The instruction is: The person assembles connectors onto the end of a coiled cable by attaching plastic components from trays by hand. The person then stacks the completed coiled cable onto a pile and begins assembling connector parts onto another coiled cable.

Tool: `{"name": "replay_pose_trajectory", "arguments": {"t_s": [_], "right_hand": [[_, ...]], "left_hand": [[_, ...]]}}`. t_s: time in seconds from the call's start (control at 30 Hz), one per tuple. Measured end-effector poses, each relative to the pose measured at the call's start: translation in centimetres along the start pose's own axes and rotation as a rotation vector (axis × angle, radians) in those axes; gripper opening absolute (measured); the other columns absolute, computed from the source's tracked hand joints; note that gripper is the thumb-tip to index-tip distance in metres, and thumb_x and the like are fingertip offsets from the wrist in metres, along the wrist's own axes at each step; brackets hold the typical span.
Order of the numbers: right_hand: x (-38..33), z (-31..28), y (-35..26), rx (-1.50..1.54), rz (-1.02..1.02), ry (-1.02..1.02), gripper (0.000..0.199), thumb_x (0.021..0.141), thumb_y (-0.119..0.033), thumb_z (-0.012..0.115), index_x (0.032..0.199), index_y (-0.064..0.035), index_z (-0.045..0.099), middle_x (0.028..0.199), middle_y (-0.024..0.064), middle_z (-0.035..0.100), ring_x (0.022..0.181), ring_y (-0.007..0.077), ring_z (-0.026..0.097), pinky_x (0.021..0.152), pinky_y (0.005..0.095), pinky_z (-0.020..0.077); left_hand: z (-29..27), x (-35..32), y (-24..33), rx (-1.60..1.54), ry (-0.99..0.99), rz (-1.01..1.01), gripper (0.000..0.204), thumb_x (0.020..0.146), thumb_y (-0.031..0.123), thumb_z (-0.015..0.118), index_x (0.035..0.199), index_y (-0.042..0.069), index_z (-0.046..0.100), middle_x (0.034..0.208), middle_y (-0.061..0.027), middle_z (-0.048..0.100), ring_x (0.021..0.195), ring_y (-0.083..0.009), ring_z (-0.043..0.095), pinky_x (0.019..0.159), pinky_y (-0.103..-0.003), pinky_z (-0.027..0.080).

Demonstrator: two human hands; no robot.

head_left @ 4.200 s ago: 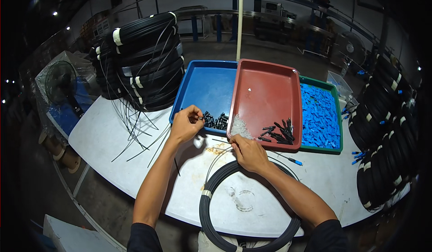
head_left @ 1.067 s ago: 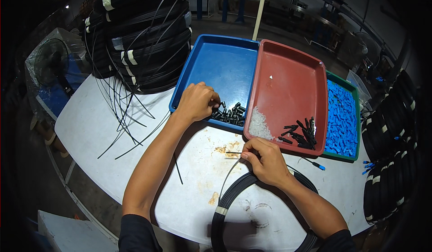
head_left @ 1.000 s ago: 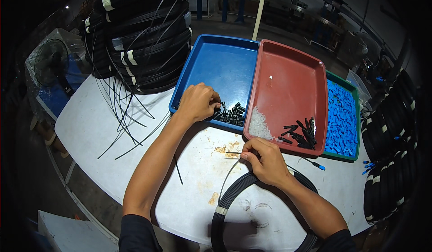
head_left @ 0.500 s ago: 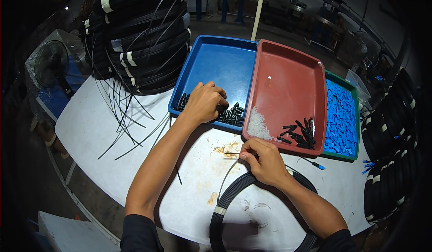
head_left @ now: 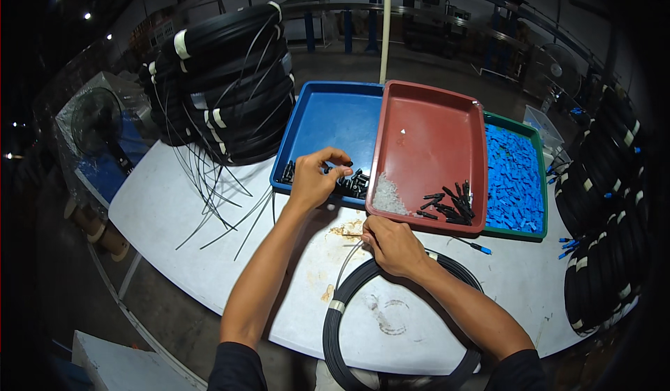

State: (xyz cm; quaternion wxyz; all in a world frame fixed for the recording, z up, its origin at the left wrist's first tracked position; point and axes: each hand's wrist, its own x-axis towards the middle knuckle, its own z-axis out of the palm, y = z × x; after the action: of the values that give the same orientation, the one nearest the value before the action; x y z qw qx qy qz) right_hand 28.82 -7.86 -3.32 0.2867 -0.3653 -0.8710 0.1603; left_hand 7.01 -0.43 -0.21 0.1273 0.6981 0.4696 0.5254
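Here the right hand (head_left: 396, 246) pinches a thin black cable end (head_left: 352, 234) near the middle of the bench (head_left: 303, 311), just off the near edge of the red tray (head_left: 433, 146). The cable is slim and dull, its short tip pointing left, and it curves down into a black cable coil (head_left: 332, 328). That coil is round and neatly wound, bound with white tape (head_left: 337, 306) on its left side, and reaches past the bench's near edge. The left hand (head_left: 317, 181) is above the near edge of the blue tray (head_left: 338, 119), its grip narrow, with a small black sleeve (head_left: 350, 164) between thumb and forefinger.

Similar black sleeves (head_left: 357, 183) lie along that tray's near edge, partly hidden by the hand. In the red tray, clear plastic bits (head_left: 389, 197) fill the near left corner and slender black boots (head_left: 457, 206) the near right one. Blue connector housings (head_left: 515, 181) cover the green tray (head_left: 530, 237) beyond. A blue-tipped connector (head_left: 480, 248) lies on the bench before the red tray's near right corner. Stacked coils (head_left: 230, 91) crowd the bench's far left; their loose ends (head_left: 209, 206) trail over its left part.
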Motion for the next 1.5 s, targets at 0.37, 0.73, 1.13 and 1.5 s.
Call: {"name": "replay_pose_trajectory", "arguments": {"t_s": [0.37,0.73,1.13,1.5], "right_hand": [[-5.5,-4.0,2.2,-0.031,0.078,0.09,0.015,0.1,-0.016,0.057,0.1,-0.0022,0.053,0.091,0.0219,0.066,0.089,0.0446,0.064,0.076,0.0534,0.0476],[-10.0,-11.5,4.1,0.29,0.504,0.396,0.012,0.091,-0.011,0.071,0.087,-0.0008,0.065,0.069,0.003,0.062,0.062,0.0092,0.051,0.058,0.0299,0.0417],[-10.6,-11.3,6.5,0.36,0.29,0.419,0.013,0.093,-0.01,0.066,0.088,0.0011,0.062,0.075,0.0062,0.064,0.066,0.0109,0.057,0.06,0.0289,0.0455],[-11.7,-11.1,6.1,0.306,0.222,0.374,0.012,0.09,-0.009,0.067,0.085,0.0003,0.061,0.074,0.0073,0.061,0.064,0.0143,0.058,0.059,0.0289,0.0463]], "left_hand": [[6.6,-5.0,5.8,-0.678,0.004,-0.081,0.019,0.088,-0.005,0.074,0.107,-0.003,0.075,0.104,-0.0118,0.075,0.094,-0.0175,0.073,0.088,-0.029,0.059],[12.4,-7.9,8.6,-0.728,-0.182,-0.198,0.018,0.091,0.004,0.075,0.108,-0.001,0.073,0.099,-0.01,0.075,0.089,-0.015,0.072,0.083,-0.028,0.058],[13.3,-9.1,9.1,-0.716,-0.202,-0.176,0.018,0.089,-0.001,0.075,0.106,-0.003,0.074,0.104,-0.0114,0.074,0.094,-0.0153,0.071,0.085,-0.028,0.056],[12.7,-9.2,10.3,-0.544,-0.233,0.017,0.019,0.082,-0.009,0.076,0.1,-0.003,0.075,0.101,-0.0162,0.075,0.097,-0.0214,0.072,0.09,-0.032,0.057]]}}
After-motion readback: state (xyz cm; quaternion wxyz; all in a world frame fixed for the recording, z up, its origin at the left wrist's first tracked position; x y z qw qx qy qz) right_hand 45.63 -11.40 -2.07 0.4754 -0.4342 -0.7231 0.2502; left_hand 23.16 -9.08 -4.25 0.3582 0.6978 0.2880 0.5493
